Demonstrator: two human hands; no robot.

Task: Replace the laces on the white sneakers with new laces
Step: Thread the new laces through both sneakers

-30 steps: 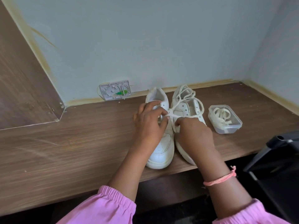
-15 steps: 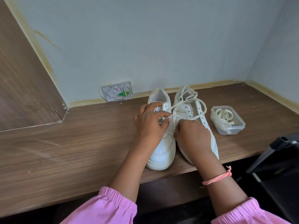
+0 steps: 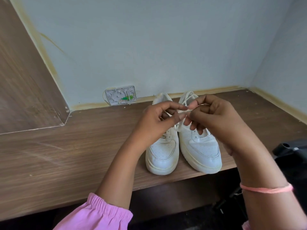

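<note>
You pinch a thin, flat white lace (image 3: pixel 186 112) with both hands in the middle of the frame. Your left hand (image 3: pixel 159 120) and right hand (image 3: pixel 214 117) have come up off the shoes, so the lace now hangs loose in the air. That likely means you are pulling it free or lining it up. Below sit two smooth white leather sneakers (image 3: pixel 201 146) with thick soles, side by side on the brown wooden shelf (image 3: pixel 66 155). A small grey plastic plate (image 3: pixel 121 95) leans at the wall.
</note>
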